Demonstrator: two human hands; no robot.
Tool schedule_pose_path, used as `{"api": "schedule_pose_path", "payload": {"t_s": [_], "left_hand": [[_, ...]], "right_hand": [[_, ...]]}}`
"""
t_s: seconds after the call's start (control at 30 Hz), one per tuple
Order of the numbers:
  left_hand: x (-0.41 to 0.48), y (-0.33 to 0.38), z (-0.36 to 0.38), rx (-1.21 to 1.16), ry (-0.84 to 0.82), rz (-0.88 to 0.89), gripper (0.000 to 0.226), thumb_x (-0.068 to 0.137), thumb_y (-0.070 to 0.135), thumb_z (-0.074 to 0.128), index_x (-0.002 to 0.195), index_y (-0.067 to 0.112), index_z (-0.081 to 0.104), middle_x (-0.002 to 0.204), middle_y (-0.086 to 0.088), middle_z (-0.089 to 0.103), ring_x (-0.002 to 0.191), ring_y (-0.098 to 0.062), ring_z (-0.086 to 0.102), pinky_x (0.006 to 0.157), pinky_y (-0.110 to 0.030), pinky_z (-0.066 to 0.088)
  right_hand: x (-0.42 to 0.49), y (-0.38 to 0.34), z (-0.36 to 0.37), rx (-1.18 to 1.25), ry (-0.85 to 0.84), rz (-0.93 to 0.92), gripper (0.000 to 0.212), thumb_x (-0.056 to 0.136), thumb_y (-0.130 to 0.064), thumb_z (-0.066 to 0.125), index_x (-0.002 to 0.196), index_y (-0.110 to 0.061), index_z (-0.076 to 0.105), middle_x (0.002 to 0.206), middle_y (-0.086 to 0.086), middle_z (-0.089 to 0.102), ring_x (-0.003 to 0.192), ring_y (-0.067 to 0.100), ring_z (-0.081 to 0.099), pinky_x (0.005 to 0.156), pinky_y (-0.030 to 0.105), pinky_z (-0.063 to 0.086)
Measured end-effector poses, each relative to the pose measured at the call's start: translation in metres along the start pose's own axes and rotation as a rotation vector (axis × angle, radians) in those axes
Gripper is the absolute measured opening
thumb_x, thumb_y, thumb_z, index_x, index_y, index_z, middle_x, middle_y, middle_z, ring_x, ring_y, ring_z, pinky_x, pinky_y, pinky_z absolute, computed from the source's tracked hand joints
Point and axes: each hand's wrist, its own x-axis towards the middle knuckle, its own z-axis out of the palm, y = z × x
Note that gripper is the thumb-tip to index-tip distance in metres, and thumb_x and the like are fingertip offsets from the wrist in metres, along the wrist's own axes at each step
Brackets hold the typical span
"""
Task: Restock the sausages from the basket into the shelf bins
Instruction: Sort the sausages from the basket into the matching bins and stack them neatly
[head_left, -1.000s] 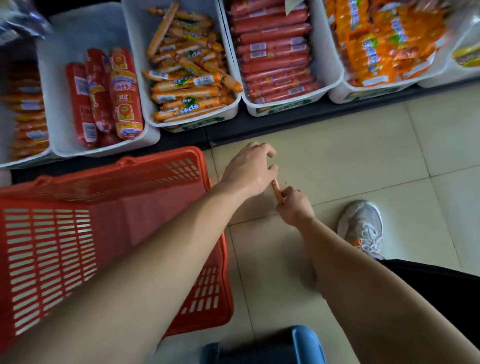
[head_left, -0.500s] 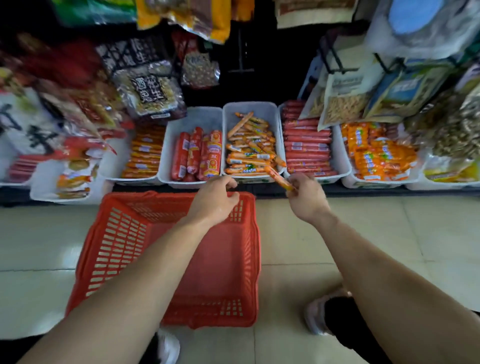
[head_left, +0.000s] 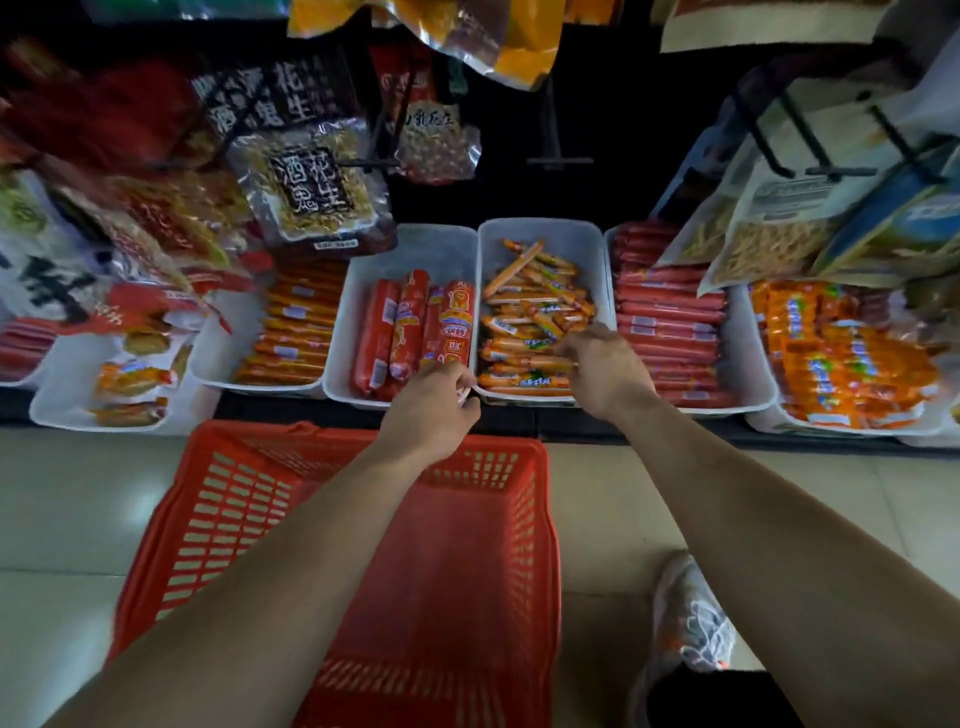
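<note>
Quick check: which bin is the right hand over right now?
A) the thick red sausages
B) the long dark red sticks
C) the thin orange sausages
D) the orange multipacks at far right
C: the right hand is over the front of the thin orange sausages' bin, its fingers down among the sausages.

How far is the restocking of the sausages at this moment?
Nearly done: the red basket shows no sausages in its visible part. In hand: the right hand lays a thin orange sausage in the bin of thin orange sausages; the left hand is curled at the next bin's front edge. Left: letting go.
</note>
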Motion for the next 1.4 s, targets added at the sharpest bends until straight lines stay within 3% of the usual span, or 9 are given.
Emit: {"api": "schedule_pose_path", "payload": {"t_s": [0.17, 0.33, 0.5, 0.63, 0.77, 0.87, 1.0, 1.23, 1.4], "left_hand": [[0.029, 0.02, 0.023, 0.007, -0.008, 0.074, 0.035, 0.092, 0.029, 0.065, 0.125, 0.022, 0.06, 0.122, 0.001, 0.061, 0.111, -0.02, 0.058, 0.091, -0.041, 0.052], [0.067, 0.044, 0.052, 0.2, -0.005, 0.232, 0.059, 0.098, 0.033, 0.055, 0.151, 0.019, 0.034, 0.154, -0.004, 0.037, 0.143, -0.026, 0.031, 0.116, -0.042, 0.033], [0.104, 0.033, 0.064, 0.418, -0.146, 0.253, 0.057, 0.103, 0.044, 0.042, 0.155, 0.028, 0.028, 0.165, -0.003, 0.016, 0.153, -0.03, 0.009, 0.124, -0.049, 0.011], [0.107, 0.021, 0.064, 0.422, -0.004, 0.341, 0.045, 0.099, 0.039, 0.052, 0.143, 0.031, 0.048, 0.149, 0.002, 0.042, 0.14, -0.028, 0.034, 0.118, -0.046, 0.027], [0.114, 0.022, 0.067, 0.381, -0.027, 0.335, 0.04, 0.1, 0.036, 0.053, 0.14, 0.035, 0.054, 0.143, -0.003, 0.042, 0.138, -0.031, 0.036, 0.114, -0.049, 0.033], [0.118, 0.022, 0.067, 0.358, -0.004, 0.359, 0.036, 0.1, 0.032, 0.053, 0.136, 0.035, 0.06, 0.141, -0.003, 0.053, 0.13, -0.033, 0.045, 0.107, -0.046, 0.041], [0.125, 0.016, 0.066, 0.196, 0.028, 0.347, 0.028, 0.094, 0.035, 0.063, 0.122, 0.032, 0.07, 0.127, 0.005, 0.062, 0.116, -0.023, 0.058, 0.095, -0.042, 0.05], [0.137, 0.025, 0.067, 0.258, -0.085, 0.249, 0.082, 0.092, 0.044, 0.065, 0.157, 0.021, 0.021, 0.164, 0.0, 0.018, 0.153, -0.023, 0.011, 0.123, -0.045, 0.017], [0.146, 0.026, 0.066, 0.349, -0.176, 0.226, 0.075, 0.096, 0.047, 0.057, 0.157, 0.022, 0.023, 0.16, -0.002, 0.022, 0.148, -0.029, 0.022, 0.12, -0.046, 0.027]], "right_hand": [[-0.004, 0.032, 0.009, -0.141, 0.084, 0.022, 0.06, 0.091, -0.042, 0.062, 0.144, -0.025, 0.041, 0.141, 0.007, 0.041, 0.128, 0.032, 0.042, 0.098, 0.048, 0.046], [-0.006, 0.049, 0.026, -0.191, -0.014, -0.035, 0.06, 0.104, -0.047, 0.028, 0.157, -0.021, 0.019, 0.162, 0.001, 0.025, 0.148, 0.025, 0.024, 0.119, 0.045, 0.021], [0.005, 0.046, 0.033, -0.114, 0.03, -0.134, 0.053, 0.101, -0.022, 0.045, 0.152, -0.027, 0.034, 0.157, -0.005, 0.037, 0.143, 0.025, 0.034, 0.116, 0.044, 0.026], [0.027, 0.037, 0.024, 0.005, -0.102, -0.143, 0.061, 0.09, -0.019, 0.058, 0.148, -0.027, 0.04, 0.153, -0.002, 0.038, 0.128, 0.03, 0.05, 0.101, 0.045, 0.047], [0.044, 0.036, 0.022, 0.053, -0.084, -0.077, 0.055, 0.098, -0.042, 0.05, 0.147, -0.02, 0.04, 0.15, 0.008, 0.039, 0.131, 0.032, 0.045, 0.105, 0.042, 0.041], [0.06, 0.035, 0.017, 0.006, -0.133, -0.051, 0.072, 0.096, -0.035, 0.055, 0.155, -0.019, 0.018, 0.147, 0.014, 0.045, 0.127, 0.035, 0.049, 0.1, 0.042, 0.042], [0.077, 0.038, 0.01, -0.025, -0.212, -0.142, 0.077, 0.087, -0.023, 0.063, 0.153, -0.032, 0.025, 0.144, 0.009, 0.049, 0.125, 0.032, 0.05, 0.095, 0.039, 0.047], [0.093, 0.046, 0.002, 0.136, -0.262, -0.122, 0.063, 0.085, -0.03, 0.067, 0.143, -0.034, 0.042, 0.138, -0.007, 0.058, 0.123, 0.017, 0.056, 0.1, 0.036, 0.048], [0.102, 0.045, 0.0, 0.118, -0.255, -0.124, 0.05, 0.09, -0.014, 0.062, 0.136, -0.03, 0.052, 0.133, -0.005, 0.062, 0.122, 0.014, 0.058, 0.099, 0.027, 0.046]]}}
